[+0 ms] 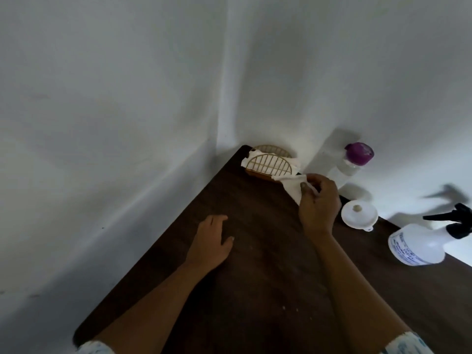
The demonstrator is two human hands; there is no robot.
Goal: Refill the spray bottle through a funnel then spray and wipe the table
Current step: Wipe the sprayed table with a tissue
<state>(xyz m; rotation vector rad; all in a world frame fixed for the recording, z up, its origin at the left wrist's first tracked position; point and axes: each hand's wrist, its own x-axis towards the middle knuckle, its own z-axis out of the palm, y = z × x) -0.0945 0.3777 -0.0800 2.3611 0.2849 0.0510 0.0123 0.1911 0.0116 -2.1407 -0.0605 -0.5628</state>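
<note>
Where table (268, 277) meets wall (332, 98), right hand (319, 203) pinches napkin (293, 187).

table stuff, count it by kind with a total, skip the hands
bottles: 2, the spray bottle and the purple-capped bottle
funnel: 1
napkin holder: 1, its stack not countable
napkin: 1, pinched by the right hand
total: 5
</note>
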